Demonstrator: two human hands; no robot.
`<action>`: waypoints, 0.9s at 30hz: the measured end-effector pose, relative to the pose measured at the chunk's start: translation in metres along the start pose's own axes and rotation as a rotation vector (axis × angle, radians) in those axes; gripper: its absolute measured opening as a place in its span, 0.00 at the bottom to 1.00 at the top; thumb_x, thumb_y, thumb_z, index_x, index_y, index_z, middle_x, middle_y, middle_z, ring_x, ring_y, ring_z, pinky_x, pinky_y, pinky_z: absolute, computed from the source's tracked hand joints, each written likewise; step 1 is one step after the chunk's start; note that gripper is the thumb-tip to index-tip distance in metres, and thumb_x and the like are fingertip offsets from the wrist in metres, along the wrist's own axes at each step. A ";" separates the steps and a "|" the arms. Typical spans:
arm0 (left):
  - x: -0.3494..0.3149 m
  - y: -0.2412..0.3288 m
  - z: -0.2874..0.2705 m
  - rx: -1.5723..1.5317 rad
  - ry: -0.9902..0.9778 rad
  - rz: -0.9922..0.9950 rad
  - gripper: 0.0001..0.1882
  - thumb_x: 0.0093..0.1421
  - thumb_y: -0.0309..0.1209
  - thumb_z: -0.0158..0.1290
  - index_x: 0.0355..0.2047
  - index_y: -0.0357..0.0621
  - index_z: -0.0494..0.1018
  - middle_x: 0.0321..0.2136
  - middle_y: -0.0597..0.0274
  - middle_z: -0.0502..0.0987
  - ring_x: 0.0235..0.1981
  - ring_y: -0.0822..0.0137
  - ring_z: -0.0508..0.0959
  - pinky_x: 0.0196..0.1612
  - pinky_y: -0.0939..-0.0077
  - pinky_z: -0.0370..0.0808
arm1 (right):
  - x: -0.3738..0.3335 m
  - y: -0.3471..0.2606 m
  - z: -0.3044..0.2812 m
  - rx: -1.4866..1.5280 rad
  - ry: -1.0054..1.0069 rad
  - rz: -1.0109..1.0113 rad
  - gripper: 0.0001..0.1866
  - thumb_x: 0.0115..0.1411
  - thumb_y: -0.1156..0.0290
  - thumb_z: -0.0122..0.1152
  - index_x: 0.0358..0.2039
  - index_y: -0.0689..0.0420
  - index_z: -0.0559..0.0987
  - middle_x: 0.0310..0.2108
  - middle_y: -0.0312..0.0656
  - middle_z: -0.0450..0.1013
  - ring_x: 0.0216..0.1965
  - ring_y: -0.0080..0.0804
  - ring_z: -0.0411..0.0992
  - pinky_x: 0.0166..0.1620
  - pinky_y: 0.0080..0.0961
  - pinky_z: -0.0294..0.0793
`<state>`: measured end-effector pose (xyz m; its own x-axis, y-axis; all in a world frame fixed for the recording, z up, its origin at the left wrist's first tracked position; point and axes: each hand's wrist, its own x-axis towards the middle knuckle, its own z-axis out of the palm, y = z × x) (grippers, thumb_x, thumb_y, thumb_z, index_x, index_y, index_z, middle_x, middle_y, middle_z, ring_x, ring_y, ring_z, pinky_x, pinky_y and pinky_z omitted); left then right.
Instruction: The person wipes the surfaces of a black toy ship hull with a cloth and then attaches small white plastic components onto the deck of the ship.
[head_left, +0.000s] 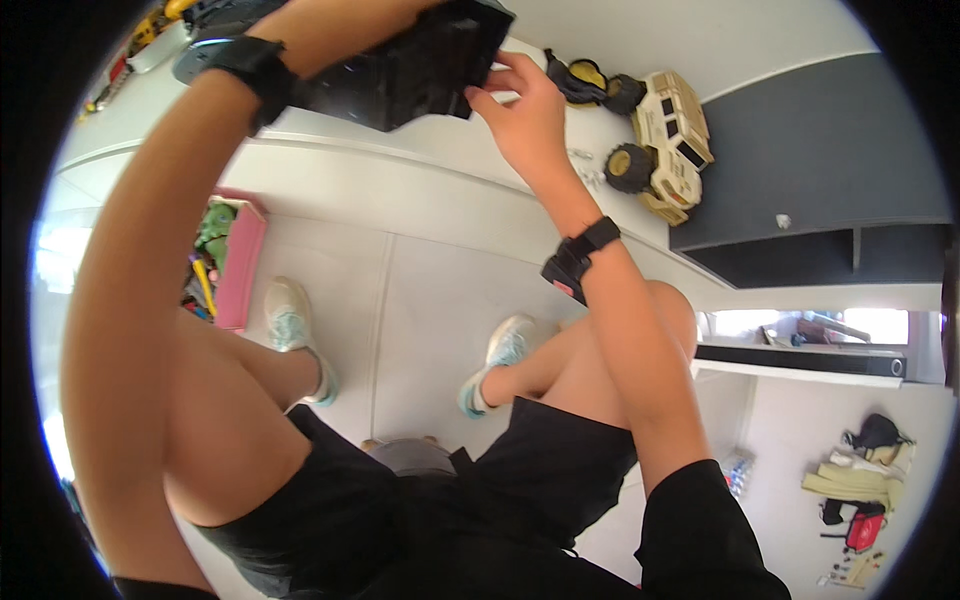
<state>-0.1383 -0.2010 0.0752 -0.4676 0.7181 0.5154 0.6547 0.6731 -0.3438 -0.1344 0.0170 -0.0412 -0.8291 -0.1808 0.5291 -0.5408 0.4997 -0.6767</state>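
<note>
A glossy black sheet-like piece, perhaps plastic, hangs in front of me over the white surface at the top of the view. Its lower right edge is between the thumb and fingers of my right hand, closed in a pinch. My left hand reaches across above the same piece. The picture's top edge cuts off its fingers, so its grip does not show. Each of my arms wears a black band, the left one near the wrist and the right one on the forearm.
A beige toy truck with large wheels stands on the white ledge, right of my hand. On the floor at left is a pink box of toys. A dark cabinet stands at right. My legs are spread below.
</note>
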 end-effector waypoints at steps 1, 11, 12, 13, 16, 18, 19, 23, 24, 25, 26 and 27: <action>-0.004 -0.002 -0.007 0.015 -0.013 0.001 0.04 0.50 0.26 0.51 0.28 0.43 0.74 0.26 0.58 0.78 0.33 0.57 0.78 0.44 0.66 0.70 | 0.005 -0.002 0.007 0.012 0.008 -0.007 0.22 0.48 0.75 0.67 0.46 0.60 0.75 0.31 0.45 0.79 0.28 0.30 0.77 0.31 0.22 0.73; 0.002 0.051 0.045 0.090 0.079 -0.021 0.02 0.53 0.29 0.53 0.28 0.51 0.74 0.27 0.72 0.75 0.35 0.71 0.77 0.41 0.73 0.66 | -0.002 0.019 -0.020 -0.297 0.093 0.052 0.24 0.47 0.85 0.62 0.46 0.60 0.71 0.29 0.51 0.77 0.32 0.44 0.78 0.33 0.31 0.73; 0.010 0.062 0.045 0.106 0.082 0.004 0.02 0.53 0.29 0.54 0.28 0.51 0.74 0.27 0.72 0.75 0.36 0.71 0.77 0.42 0.73 0.67 | -0.002 0.022 -0.025 -0.347 0.118 0.002 0.22 0.47 0.86 0.60 0.44 0.59 0.71 0.29 0.51 0.77 0.33 0.47 0.77 0.34 0.31 0.73; 0.009 0.061 0.047 0.112 0.088 0.002 0.02 0.53 0.29 0.54 0.28 0.51 0.74 0.26 0.72 0.75 0.35 0.71 0.77 0.43 0.72 0.67 | -0.001 0.027 -0.027 -0.357 0.089 -0.012 0.21 0.47 0.86 0.59 0.44 0.59 0.71 0.30 0.51 0.77 0.34 0.48 0.77 0.35 0.31 0.73; 0.009 0.064 0.046 0.021 0.104 0.063 0.04 0.54 0.29 0.54 0.30 0.52 0.74 0.31 0.74 0.74 0.41 0.71 0.74 0.49 0.68 0.68 | -0.002 0.029 -0.024 -0.376 0.080 -0.002 0.21 0.47 0.87 0.58 0.43 0.59 0.71 0.31 0.52 0.77 0.36 0.49 0.77 0.36 0.31 0.73; 0.003 0.058 0.045 0.044 0.224 0.063 0.09 0.54 0.28 0.54 0.36 0.53 0.74 0.36 0.71 0.74 0.46 0.70 0.72 0.52 0.64 0.68 | -0.006 0.034 -0.024 -0.387 0.105 0.024 0.21 0.48 0.88 0.57 0.43 0.58 0.71 0.31 0.52 0.77 0.37 0.50 0.77 0.36 0.31 0.73; -0.001 0.051 0.045 0.046 0.223 0.065 0.09 0.54 0.28 0.54 0.36 0.53 0.74 0.36 0.71 0.74 0.46 0.70 0.72 0.52 0.64 0.68 | -0.007 0.037 -0.024 -0.368 0.116 0.039 0.21 0.47 0.87 0.57 0.43 0.58 0.71 0.31 0.52 0.77 0.38 0.50 0.77 0.37 0.31 0.73; -0.042 -0.004 0.020 -0.115 0.351 -0.165 0.16 0.50 0.22 0.51 0.41 0.49 0.72 0.42 0.64 0.74 0.50 0.64 0.73 0.57 0.60 0.66 | -0.009 0.055 -0.034 -0.417 0.202 0.103 0.18 0.47 0.86 0.58 0.40 0.58 0.72 0.31 0.52 0.77 0.39 0.50 0.77 0.37 0.32 0.74; -0.041 -0.006 0.019 -0.136 0.373 -0.140 0.20 0.47 0.19 0.51 0.42 0.46 0.72 0.43 0.62 0.74 0.49 0.60 0.73 0.55 0.62 0.67 | -0.008 0.059 -0.036 -0.416 0.205 0.106 0.18 0.47 0.86 0.58 0.40 0.58 0.72 0.31 0.52 0.77 0.39 0.50 0.77 0.37 0.32 0.74; -0.057 -0.024 0.016 -0.179 0.412 -0.232 0.23 0.45 0.18 0.51 0.44 0.46 0.72 0.43 0.60 0.74 0.50 0.56 0.72 0.55 0.61 0.66 | -0.006 0.062 -0.037 -0.394 0.192 0.109 0.17 0.47 0.85 0.59 0.39 0.58 0.73 0.31 0.52 0.77 0.38 0.51 0.77 0.37 0.32 0.73; -0.080 -0.043 0.017 -0.148 0.347 -0.367 0.27 0.43 0.17 0.51 0.47 0.48 0.70 0.45 0.59 0.73 0.52 0.55 0.70 0.57 0.60 0.65 | -0.005 0.062 -0.035 -0.369 0.181 0.115 0.16 0.48 0.84 0.60 0.38 0.57 0.73 0.31 0.52 0.77 0.38 0.51 0.77 0.36 0.32 0.73; -0.098 -0.059 0.019 -0.114 0.272 -0.489 0.32 0.41 0.16 0.51 0.50 0.49 0.69 0.48 0.58 0.72 0.55 0.53 0.68 0.58 0.60 0.64 | -0.006 0.061 -0.033 -0.363 0.182 0.117 0.16 0.48 0.84 0.60 0.38 0.57 0.73 0.31 0.52 0.77 0.38 0.51 0.77 0.36 0.32 0.73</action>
<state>-0.1424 -0.3082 0.0301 -0.5727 0.2462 0.7819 0.4673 0.8817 0.0646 -0.1580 0.0764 -0.0687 -0.8257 0.0310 0.5632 -0.3326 0.7796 -0.5306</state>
